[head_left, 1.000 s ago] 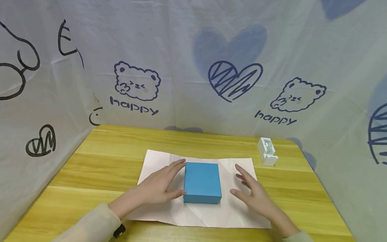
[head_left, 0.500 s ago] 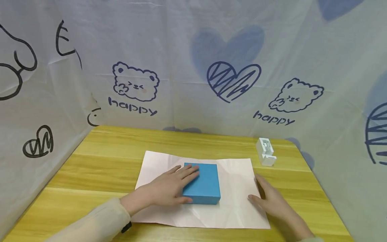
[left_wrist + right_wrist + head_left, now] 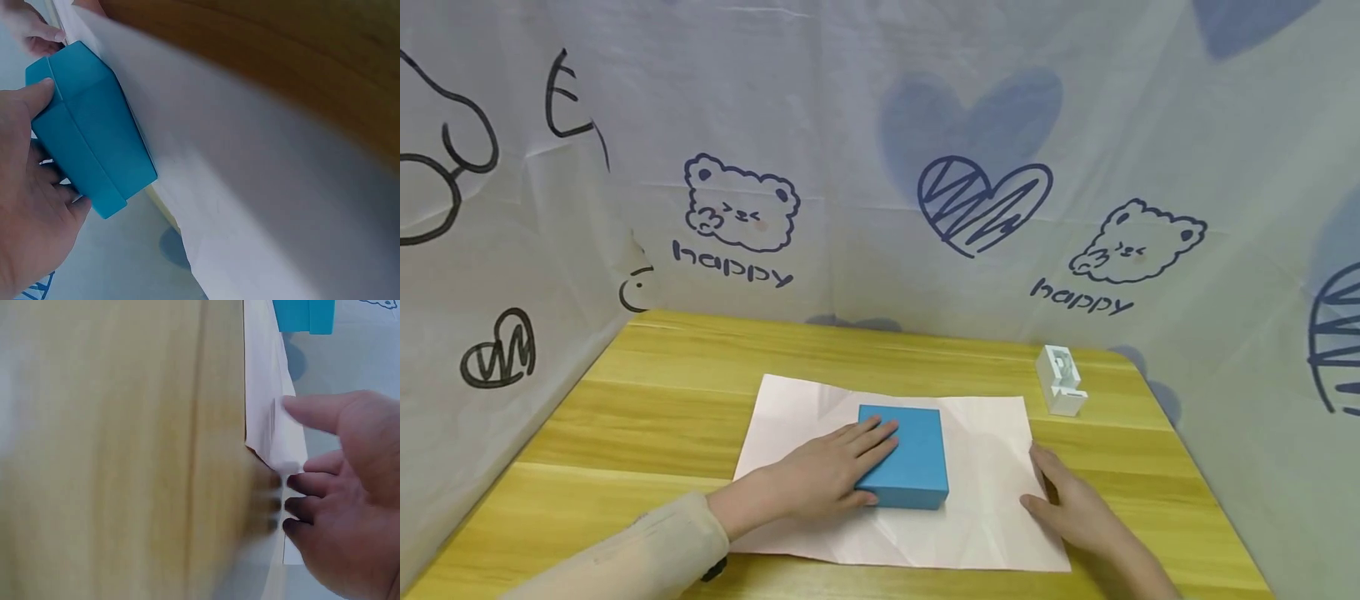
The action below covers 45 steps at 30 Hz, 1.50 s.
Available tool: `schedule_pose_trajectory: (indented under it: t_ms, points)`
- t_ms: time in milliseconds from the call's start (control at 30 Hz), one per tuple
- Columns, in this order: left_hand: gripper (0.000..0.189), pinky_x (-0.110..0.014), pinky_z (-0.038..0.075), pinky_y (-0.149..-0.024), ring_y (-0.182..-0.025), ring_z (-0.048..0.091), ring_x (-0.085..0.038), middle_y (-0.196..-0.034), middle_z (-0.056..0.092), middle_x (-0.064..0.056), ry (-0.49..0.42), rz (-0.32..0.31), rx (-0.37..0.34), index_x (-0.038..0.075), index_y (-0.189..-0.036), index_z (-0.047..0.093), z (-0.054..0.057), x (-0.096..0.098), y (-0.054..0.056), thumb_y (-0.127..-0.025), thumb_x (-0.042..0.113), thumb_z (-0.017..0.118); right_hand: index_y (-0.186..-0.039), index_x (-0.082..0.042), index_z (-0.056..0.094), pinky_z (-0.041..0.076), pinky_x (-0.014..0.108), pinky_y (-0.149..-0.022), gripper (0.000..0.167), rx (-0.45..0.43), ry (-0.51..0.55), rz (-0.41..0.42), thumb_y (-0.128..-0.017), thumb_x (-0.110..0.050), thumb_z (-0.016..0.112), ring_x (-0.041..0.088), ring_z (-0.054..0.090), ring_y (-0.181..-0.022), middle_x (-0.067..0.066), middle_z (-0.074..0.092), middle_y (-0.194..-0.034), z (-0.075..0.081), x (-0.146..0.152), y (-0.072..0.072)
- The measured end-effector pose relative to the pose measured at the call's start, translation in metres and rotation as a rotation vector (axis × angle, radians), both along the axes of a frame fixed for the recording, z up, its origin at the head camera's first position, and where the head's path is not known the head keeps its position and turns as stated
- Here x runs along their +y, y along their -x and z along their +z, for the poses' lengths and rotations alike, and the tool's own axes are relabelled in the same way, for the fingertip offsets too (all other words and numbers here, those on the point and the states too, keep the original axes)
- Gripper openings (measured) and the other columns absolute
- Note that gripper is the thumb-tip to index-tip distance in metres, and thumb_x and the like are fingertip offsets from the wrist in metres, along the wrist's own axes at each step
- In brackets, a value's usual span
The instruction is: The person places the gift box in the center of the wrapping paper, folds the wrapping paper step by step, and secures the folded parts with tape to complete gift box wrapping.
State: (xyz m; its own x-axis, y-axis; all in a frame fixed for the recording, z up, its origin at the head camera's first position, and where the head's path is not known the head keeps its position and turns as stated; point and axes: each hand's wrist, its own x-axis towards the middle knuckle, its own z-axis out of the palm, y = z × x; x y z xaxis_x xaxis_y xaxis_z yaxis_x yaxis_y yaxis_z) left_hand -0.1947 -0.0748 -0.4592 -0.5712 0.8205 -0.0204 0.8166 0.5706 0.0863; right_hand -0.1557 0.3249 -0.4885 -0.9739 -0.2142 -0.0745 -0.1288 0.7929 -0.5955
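Observation:
A blue lidded box (image 3: 917, 458) sits on a creased pale pink sheet of paper (image 3: 985, 533). My left hand (image 3: 820, 475) lies over the box's left part, fingers stretched across the lid. Its thumb (image 3: 39, 95) touches the near side by the lid's rim in the left wrist view. At the paper's right edge is my right hand (image 3: 1075, 508), its thumb over the sheet and its fingers along the edge. Thumb and index finger stand apart in the right wrist view, where the paper's edge (image 3: 275, 434) bends up slightly between them.
A white tape dispenser (image 3: 1060, 381) stands on the wooden table (image 3: 685, 358) at the back right. Behind and beside the table hangs a pale curtain (image 3: 850, 125) printed with bears and hearts.
My left hand has moved from the box's left side onto its lid. My right hand has gone right, from over the paper to its edge. The box and paper have stayed put.

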Motion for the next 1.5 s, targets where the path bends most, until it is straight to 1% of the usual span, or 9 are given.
schedule_pose_trajectory:
  t_ms: [200, 333, 433, 533, 700, 1000, 1233, 1333, 1500]
  points:
    - [0.080, -0.042, 0.023, -0.128, -0.160, 0.012, -0.029, -0.175, 0.011, -0.008, 0.004, -0.011, 0.014, 0.011, -0.167, 0.018, 0.000, 0.000, 0.000, -0.107, 0.054, 0.047, -0.158, 0.003, 0.037, 0.039, 0.059, -0.116, 0.068, 0.043, 0.119, -0.093, -0.104, -0.026, 0.066, 0.047, 0.042, -0.144, 0.027, 0.042, -0.158, 0.002, -0.002, 0.000]
    - [0.080, -0.041, 0.023, -0.128, -0.160, 0.013, -0.029, -0.175, 0.011, -0.008, 0.003, -0.009, 0.013, 0.011, -0.167, 0.018, 0.001, -0.001, 0.000, -0.107, 0.054, 0.048, -0.156, 0.003, 0.040, 0.052, 0.042, -0.106, 0.062, 0.078, 0.249, -0.119, -0.104, -0.019, 0.066, 0.044, 0.056, -0.134, 0.025, 0.051, -0.153, 0.005, -0.004, 0.000]
    - [0.080, -0.041, 0.023, -0.128, -0.160, 0.013, -0.029, -0.175, 0.011, -0.007, 0.002, -0.004, 0.010, 0.011, -0.167, 0.018, 0.000, -0.001, 0.000, -0.107, 0.054, 0.048, -0.155, 0.004, 0.043, 0.056, 0.029, -0.099, 0.060, 0.117, 0.293, -0.131, -0.103, -0.014, 0.067, 0.039, 0.063, -0.124, 0.023, 0.058, -0.145, 0.007, -0.006, 0.000]
    - [0.080, -0.041, 0.023, -0.128, -0.160, 0.013, -0.028, -0.175, 0.011, -0.007, 0.001, -0.002, 0.009, 0.011, -0.167, 0.018, 0.000, -0.001, 0.000, -0.107, 0.054, 0.049, -0.151, 0.004, 0.048, 0.056, 0.023, -0.092, 0.056, 0.131, 0.282, -0.150, -0.102, -0.012, 0.068, 0.032, 0.067, -0.116, 0.021, 0.064, -0.136, 0.008, -0.007, 0.000]
    - [0.080, -0.041, 0.023, -0.128, -0.160, 0.013, -0.029, -0.175, 0.012, -0.007, -0.009, -0.004, 0.008, 0.011, -0.167, 0.019, 0.001, -0.001, 0.000, -0.107, 0.052, 0.049, -0.143, 0.002, 0.059, 0.057, 0.025, -0.086, 0.045, 0.096, 0.242, -0.183, -0.101, -0.012, 0.069, 0.023, 0.068, -0.106, 0.016, 0.070, -0.125, 0.007, -0.008, -0.001]
    - [0.080, -0.041, 0.024, -0.128, -0.160, 0.013, -0.029, -0.175, 0.012, -0.008, -0.012, -0.008, 0.020, 0.011, -0.167, 0.019, -0.001, -0.001, 0.000, -0.107, 0.053, 0.049, -0.129, 0.007, 0.066, 0.056, 0.027, -0.078, 0.036, 0.013, 0.151, -0.221, -0.101, -0.014, 0.069, 0.020, 0.065, -0.095, 0.010, 0.071, -0.108, 0.007, -0.007, 0.002]
    - [0.079, -0.041, 0.023, -0.128, -0.160, 0.012, -0.028, -0.175, 0.011, -0.007, -0.013, -0.004, 0.010, 0.011, -0.167, 0.019, -0.002, -0.001, 0.000, -0.107, 0.053, 0.049, -0.128, 0.007, 0.068, 0.056, 0.026, -0.076, 0.030, 0.034, 0.134, -0.224, -0.102, -0.009, 0.065, 0.019, 0.064, -0.093, 0.009, 0.072, -0.105, 0.006, -0.005, 0.002]
    - [0.079, -0.041, 0.023, -0.128, -0.160, 0.012, -0.028, -0.175, 0.011, -0.007, -0.012, -0.003, 0.009, 0.011, -0.167, 0.019, -0.001, -0.001, -0.001, -0.107, 0.052, 0.050, -0.132, 0.006, 0.066, 0.055, 0.025, -0.073, 0.033, 0.039, 0.135, -0.249, -0.103, -0.011, 0.064, 0.018, 0.063, -0.092, 0.009, 0.072, -0.105, 0.010, -0.007, 0.002]
    - [0.079, -0.041, 0.023, -0.128, -0.160, 0.013, -0.029, -0.175, 0.012, -0.007, -0.009, -0.003, 0.008, 0.011, -0.167, 0.019, 0.001, 0.000, -0.001, -0.107, 0.052, 0.050, -0.133, 0.003, 0.067, 0.053, 0.023, -0.069, 0.035, 0.099, 0.180, -0.281, -0.103, -0.016, 0.066, 0.015, 0.061, -0.086, 0.008, 0.072, -0.101, 0.020, -0.012, 0.002]
